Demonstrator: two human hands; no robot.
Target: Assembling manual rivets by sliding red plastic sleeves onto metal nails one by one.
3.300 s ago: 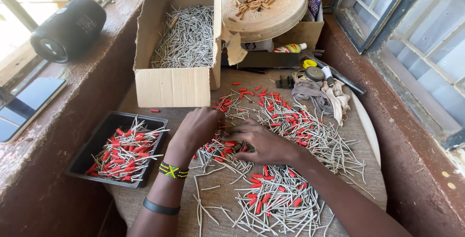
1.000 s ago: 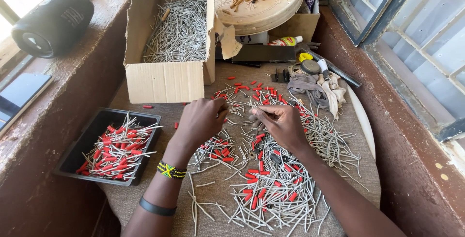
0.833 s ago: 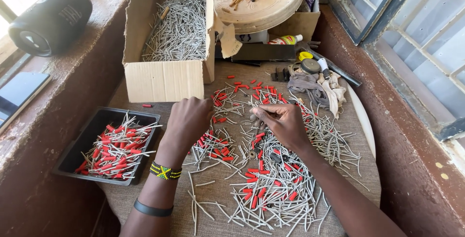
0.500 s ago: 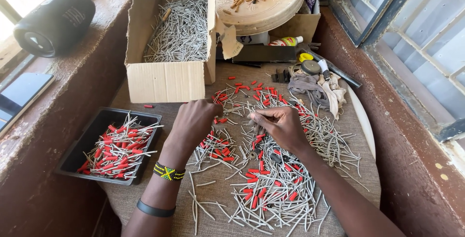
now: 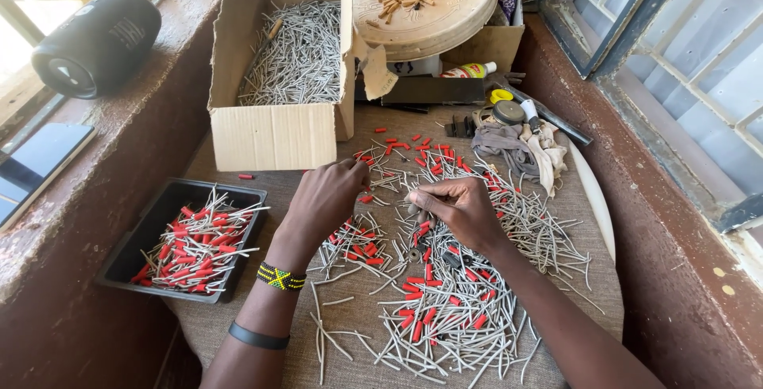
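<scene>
Tray [image 5: 135,247] left of pin pile [image 5: 445,278] (cardboard box [image 5: 274,131] behind).

We see an open brown cardboard box [image 5: 274,111] at the table's back and a dark-screened phone [image 5: 36,168] lying flat on the left sill.

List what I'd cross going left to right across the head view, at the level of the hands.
Black tray of red-capped pins → left hand → right hand → loose grey pins → pale round board edge → brown window ledge.
</scene>
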